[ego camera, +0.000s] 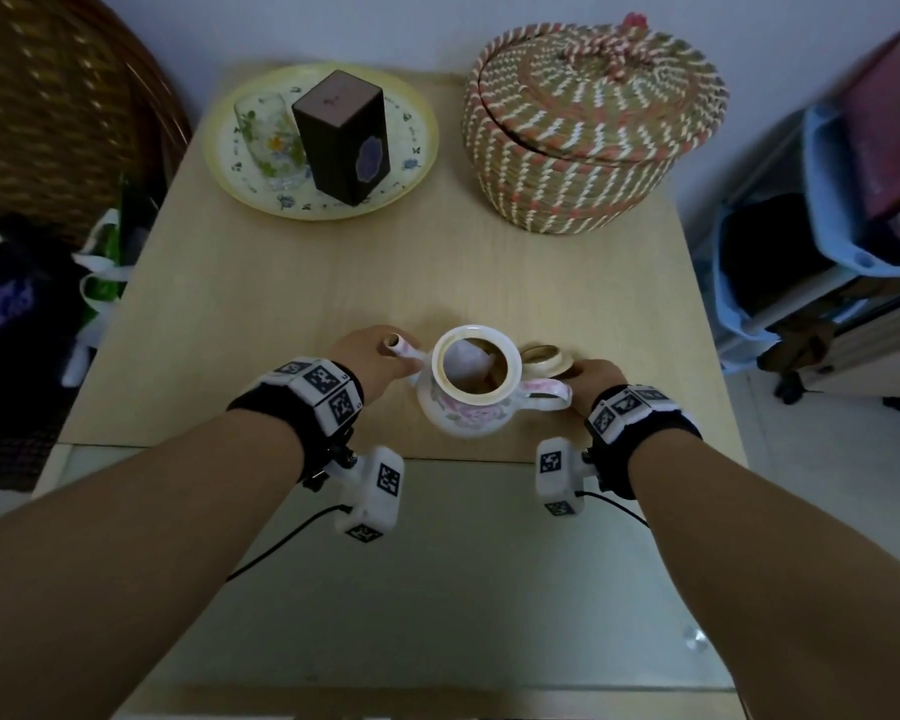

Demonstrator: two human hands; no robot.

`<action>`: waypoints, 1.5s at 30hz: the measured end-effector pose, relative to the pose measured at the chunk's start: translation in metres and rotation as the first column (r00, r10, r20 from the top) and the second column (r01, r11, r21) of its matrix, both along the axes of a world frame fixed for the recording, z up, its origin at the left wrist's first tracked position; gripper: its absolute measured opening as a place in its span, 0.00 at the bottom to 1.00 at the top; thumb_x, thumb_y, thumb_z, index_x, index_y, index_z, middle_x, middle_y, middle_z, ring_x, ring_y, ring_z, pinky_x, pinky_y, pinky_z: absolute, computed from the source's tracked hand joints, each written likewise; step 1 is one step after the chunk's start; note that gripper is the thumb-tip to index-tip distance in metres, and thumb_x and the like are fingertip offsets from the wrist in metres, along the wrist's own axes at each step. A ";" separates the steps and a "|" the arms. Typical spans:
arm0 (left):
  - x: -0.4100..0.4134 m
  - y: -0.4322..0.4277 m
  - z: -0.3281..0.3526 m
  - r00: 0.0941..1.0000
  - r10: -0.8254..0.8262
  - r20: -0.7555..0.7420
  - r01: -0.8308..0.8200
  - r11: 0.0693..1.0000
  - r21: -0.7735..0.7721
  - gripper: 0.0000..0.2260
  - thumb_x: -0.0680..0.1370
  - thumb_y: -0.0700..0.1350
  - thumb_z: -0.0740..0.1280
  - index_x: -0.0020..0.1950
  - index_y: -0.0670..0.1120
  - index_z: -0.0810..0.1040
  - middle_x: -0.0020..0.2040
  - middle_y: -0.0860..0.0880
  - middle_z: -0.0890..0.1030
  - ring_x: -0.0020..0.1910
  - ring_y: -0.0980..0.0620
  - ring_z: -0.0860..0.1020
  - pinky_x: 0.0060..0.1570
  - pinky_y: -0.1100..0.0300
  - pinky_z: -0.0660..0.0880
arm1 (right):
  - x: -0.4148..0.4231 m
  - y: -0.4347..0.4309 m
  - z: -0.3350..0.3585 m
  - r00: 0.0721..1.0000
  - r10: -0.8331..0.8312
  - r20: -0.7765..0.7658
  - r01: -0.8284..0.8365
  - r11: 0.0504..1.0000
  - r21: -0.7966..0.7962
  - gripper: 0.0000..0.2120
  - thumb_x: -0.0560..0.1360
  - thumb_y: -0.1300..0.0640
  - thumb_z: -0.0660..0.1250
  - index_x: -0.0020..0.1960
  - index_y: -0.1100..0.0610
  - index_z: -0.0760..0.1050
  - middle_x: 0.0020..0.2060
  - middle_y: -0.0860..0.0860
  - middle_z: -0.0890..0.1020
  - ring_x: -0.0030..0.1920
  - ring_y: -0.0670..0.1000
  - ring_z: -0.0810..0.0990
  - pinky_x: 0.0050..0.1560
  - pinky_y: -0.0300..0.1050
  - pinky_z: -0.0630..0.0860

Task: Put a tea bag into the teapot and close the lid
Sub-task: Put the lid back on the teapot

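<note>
On the tabletop [292, 304] near its front edge: teapot [468, 407], open, tea bag [466, 362] inside. Left hand [370, 363] cups the spout side; grip hidden. Right hand [596, 379] fingers grasp the lid [541, 358] beside the handle.

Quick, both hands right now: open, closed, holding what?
Left hand: against the teapot by its spout; grip hidden, cannot tell.
Right hand: on the lid beside the pot; grip cannot be told.
</note>
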State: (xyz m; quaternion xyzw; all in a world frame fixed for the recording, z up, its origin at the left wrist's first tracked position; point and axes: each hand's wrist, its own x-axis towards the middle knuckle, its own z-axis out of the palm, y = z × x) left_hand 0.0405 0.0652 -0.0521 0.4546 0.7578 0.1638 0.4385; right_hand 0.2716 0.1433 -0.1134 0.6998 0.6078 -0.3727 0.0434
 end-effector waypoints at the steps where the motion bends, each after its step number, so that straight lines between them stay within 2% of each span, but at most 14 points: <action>1: 0.000 0.000 0.001 1.000 -0.003 -0.002 0.003 1.000 0.004 0.13 0.75 0.44 0.65 0.58 0.41 0.77 0.58 0.39 0.79 0.58 0.39 0.76 0.60 0.45 0.74 | -0.001 0.001 0.000 1.000 0.021 0.005 -0.021 1.000 0.000 0.13 0.73 0.56 0.64 0.55 0.60 0.77 0.55 0.59 0.81 0.55 0.58 0.79 0.35 0.36 0.68; 3: 0.001 -0.001 0.004 1.000 -0.021 -0.008 0.021 1.000 0.006 0.11 0.75 0.44 0.65 0.56 0.43 0.78 0.57 0.39 0.80 0.57 0.39 0.77 0.59 0.45 0.74 | 0.002 0.000 0.002 0.999 -0.016 -0.036 0.017 0.999 0.029 0.11 0.70 0.51 0.66 0.47 0.57 0.79 0.45 0.56 0.82 0.43 0.54 0.79 0.41 0.39 0.70; 6: 0.002 0.000 0.006 0.998 -0.055 -0.020 0.055 0.998 0.001 0.02 0.75 0.43 0.64 0.46 0.45 0.75 0.47 0.39 0.78 0.48 0.43 0.76 0.57 0.43 0.74 | 0.006 0.003 0.005 0.973 -0.126 -0.194 0.138 0.989 0.054 0.12 0.68 0.49 0.69 0.47 0.55 0.79 0.40 0.50 0.80 0.36 0.48 0.77 0.36 0.39 0.71; 10: 0.003 0.000 0.013 0.999 -0.051 -0.010 0.050 0.998 -0.040 0.06 0.75 0.43 0.63 0.38 0.48 0.72 0.46 0.41 0.75 0.46 0.46 0.73 0.58 0.44 0.74 | -0.001 0.011 0.028 0.810 -0.248 -0.531 0.322 0.946 0.049 0.06 0.71 0.59 0.69 0.42 0.57 0.72 0.42 0.61 0.81 0.36 0.54 0.81 0.42 0.47 0.81; 12: 0.004 0.000 0.016 1.000 -0.028 -0.001 0.028 0.998 -0.058 0.04 0.76 0.43 0.64 0.44 0.45 0.78 0.52 0.36 0.79 0.52 0.42 0.76 0.60 0.44 0.73 | -0.009 0.016 0.046 0.733 -0.187 -0.655 0.320 0.943 0.089 0.06 0.72 0.62 0.67 0.40 0.56 0.70 0.38 0.60 0.80 0.30 0.50 0.80 0.37 0.43 0.81; 14: 0.004 0.001 0.015 1.000 -0.007 -0.009 0.006 0.997 -0.080 0.12 0.76 0.43 0.64 0.57 0.40 0.78 0.59 0.36 0.78 0.59 0.39 0.76 0.62 0.45 0.73 | -0.020 0.018 0.062 0.713 -0.081 -0.696 0.248 0.958 0.143 0.02 0.73 0.63 0.66 0.43 0.59 0.73 0.33 0.56 0.79 0.26 0.44 0.80 0.31 0.37 0.79; 20: 0.004 0.000 0.012 1.000 0.014 -0.010 -0.015 0.995 -0.098 0.16 0.76 0.44 0.64 0.63 0.41 0.75 0.62 0.38 0.77 0.62 0.40 0.75 0.63 0.47 0.72 | -0.050 0.003 0.089 0.813 0.327 -0.482 -0.146 0.916 0.374 0.06 0.73 0.61 0.65 0.50 0.59 0.76 0.33 0.51 0.77 0.25 0.39 0.76 0.33 0.29 0.75; 23: 0.003 -0.002 0.011 1.000 0.005 -0.025 -0.007 0.996 -0.085 0.08 0.76 0.44 0.65 0.51 0.42 0.75 0.51 0.41 0.77 0.52 0.45 0.76 0.59 0.49 0.73 | -0.055 -0.004 0.092 0.821 0.448 -0.354 -0.281 0.857 0.432 0.08 0.72 0.60 0.67 0.51 0.57 0.78 0.42 0.50 0.77 0.35 0.45 0.77 0.39 0.32 0.75; 25: 0.002 -0.001 0.010 1.000 0.021 -0.018 -0.022 0.998 -0.051 0.05 0.75 0.44 0.66 0.48 0.47 0.72 0.48 0.45 0.75 0.47 0.48 0.73 0.57 0.50 0.74 | -0.055 -0.008 0.092 0.816 0.470 -0.337 -0.305 0.845 0.439 0.09 0.72 0.59 0.68 0.51 0.56 0.79 0.42 0.48 0.75 0.39 0.47 0.75 0.44 0.34 0.74; 27: 0.004 0.000 0.011 0.999 -0.035 -0.035 0.032 0.996 -0.085 0.05 0.77 0.43 0.63 0.50 0.44 0.73 0.49 0.43 0.74 0.49 0.47 0.72 0.59 0.50 0.73 | -0.054 -0.011 0.091 0.805 0.498 -0.323 -0.328 0.826 0.458 0.09 0.71 0.59 0.69 0.51 0.55 0.80 0.38 0.43 0.73 0.37 0.42 0.73 0.43 0.24 0.69; 29: 0.006 0.001 0.014 0.997 -0.059 -0.050 0.054 0.993 -0.107 0.07 0.77 0.43 0.61 0.53 0.42 0.74 0.51 0.41 0.74 0.51 0.46 0.73 0.60 0.50 0.72 | -0.055 -0.013 0.090 0.792 0.541 -0.282 -0.373 0.795 0.479 0.10 0.70 0.59 0.69 0.51 0.55 0.81 0.37 0.40 0.71 0.37 0.40 0.72 0.41 0.23 0.66; 32: 0.007 0.003 0.015 0.993 -0.088 -0.075 0.080 0.991 -0.106 0.03 0.78 0.43 0.60 0.48 0.43 0.70 0.49 0.42 0.72 0.48 0.47 0.71 0.53 0.55 0.71 | -0.056 -0.016 0.088 0.788 0.569 -0.237 -0.409 0.770 0.490 0.11 0.70 0.59 0.70 0.52 0.56 0.81 0.39 0.46 0.73 0.39 0.46 0.72 0.45 0.34 0.68; 37: 0.006 0.004 0.012 0.988 -0.113 -0.104 0.101 0.989 -0.110 0.04 0.78 0.43 0.60 0.46 0.43 0.68 0.47 0.42 0.72 0.47 0.48 0.70 0.48 0.58 0.68 | -0.059 -0.022 0.084 0.787 0.574 -0.227 -0.422 0.768 0.481 0.10 0.69 0.60 0.71 0.51 0.58 0.81 0.45 0.53 0.77 0.43 0.47 0.73 0.46 0.34 0.67; 45: 0.004 0.006 -0.003 0.998 -0.033 -0.058 0.028 0.996 -0.085 0.07 0.77 0.44 0.62 0.52 0.43 0.75 0.49 0.41 0.76 0.49 0.45 0.76 0.59 0.48 0.74 | -0.060 -0.022 0.082 0.800 0.561 -0.213 -0.424 0.779 0.462 0.10 0.69 0.58 0.71 0.50 0.56 0.81 0.44 0.48 0.74 0.42 0.46 0.73 0.45 0.33 0.66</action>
